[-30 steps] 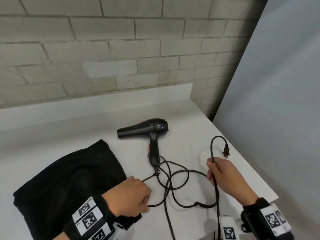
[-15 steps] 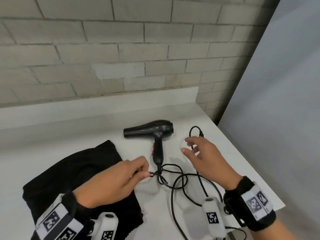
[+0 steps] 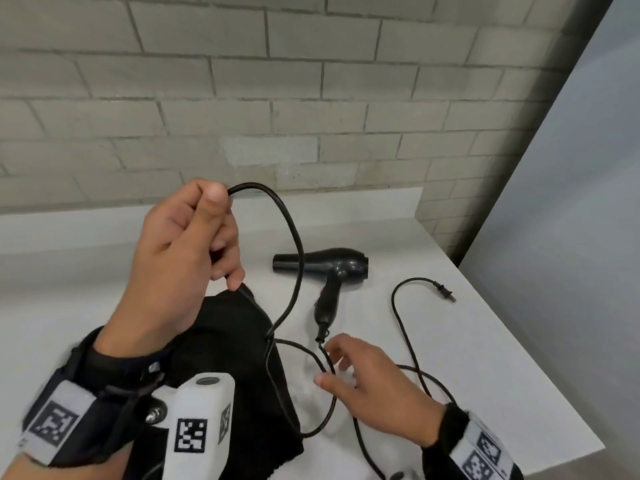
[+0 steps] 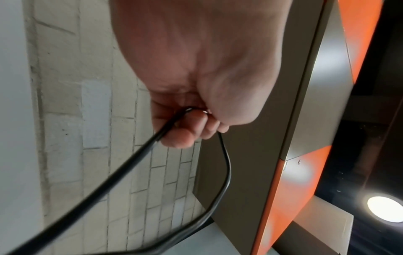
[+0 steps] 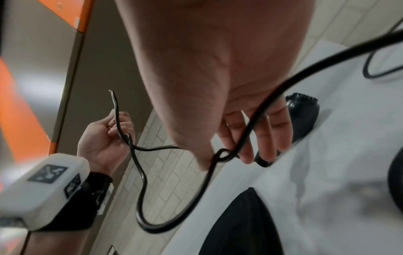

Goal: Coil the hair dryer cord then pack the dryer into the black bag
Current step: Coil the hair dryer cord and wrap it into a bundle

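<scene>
A black hair dryer (image 3: 329, 271) lies on the white counter (image 3: 485, 341), nozzle pointing left. Its black cord (image 3: 294, 258) runs from the handle base in loose loops over the counter to the plug (image 3: 445, 294) at the right. My left hand (image 3: 194, 244) is raised above the black bag (image 3: 239, 362) and grips a loop of cord, seen pinched in the left wrist view (image 4: 191, 112). My right hand (image 3: 367, 386) hovers low just below the dryer handle, fingers spread and relaxed over the cord (image 5: 250, 127), gripping nothing.
A grey brick wall (image 3: 277, 98) backs the counter, with a low white upstand along it. A pale panel (image 3: 571, 202) closes the right side. The counter's right edge runs diagonally near the plug. Orange and grey panels (image 4: 305, 120) show in the wrist views.
My left hand has lifted a loop of cord high above the bag. My right hand has dropped from beside the dryer to the cord below the handle. The plug now lies free at right.
</scene>
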The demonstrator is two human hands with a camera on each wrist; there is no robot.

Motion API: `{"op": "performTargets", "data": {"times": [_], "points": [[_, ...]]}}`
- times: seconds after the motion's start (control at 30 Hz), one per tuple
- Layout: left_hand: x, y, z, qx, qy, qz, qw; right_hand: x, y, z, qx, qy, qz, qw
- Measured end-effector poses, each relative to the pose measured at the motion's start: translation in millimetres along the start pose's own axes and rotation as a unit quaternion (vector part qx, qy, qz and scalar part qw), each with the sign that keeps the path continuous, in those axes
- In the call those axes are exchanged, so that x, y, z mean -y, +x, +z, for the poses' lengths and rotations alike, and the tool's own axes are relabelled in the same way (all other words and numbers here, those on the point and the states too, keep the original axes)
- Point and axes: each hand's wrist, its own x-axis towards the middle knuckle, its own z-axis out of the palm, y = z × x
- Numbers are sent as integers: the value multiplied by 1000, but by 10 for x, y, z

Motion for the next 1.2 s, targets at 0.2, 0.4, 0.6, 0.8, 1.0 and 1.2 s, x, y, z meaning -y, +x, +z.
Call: {"op": "performTargets", "data": {"times": [0.2, 0.4, 0.6, 0.8, 1.0, 1.2], "points": [[122, -131, -38, 37, -8, -23, 999, 7, 23, 62, -35, 58, -19, 998], [518, -309, 218, 116, 113, -31, 986, 343, -137, -93, 27, 315, -115, 942], [885, -388, 357, 182, 59, -118, 974, 442, -149, -173, -79, 473, -89, 873], [1522, -532, 278, 425, 218, -178, 861, 492, -274, -592, -157, 628, -87, 757], [1765, -654, 359, 551, 421, -3, 720, 166, -261, -923, -289, 576, -65, 762], [1515, -439, 169, 448, 349, 32, 822, -689, -205, -925, -321, 368, 181, 853]]}}
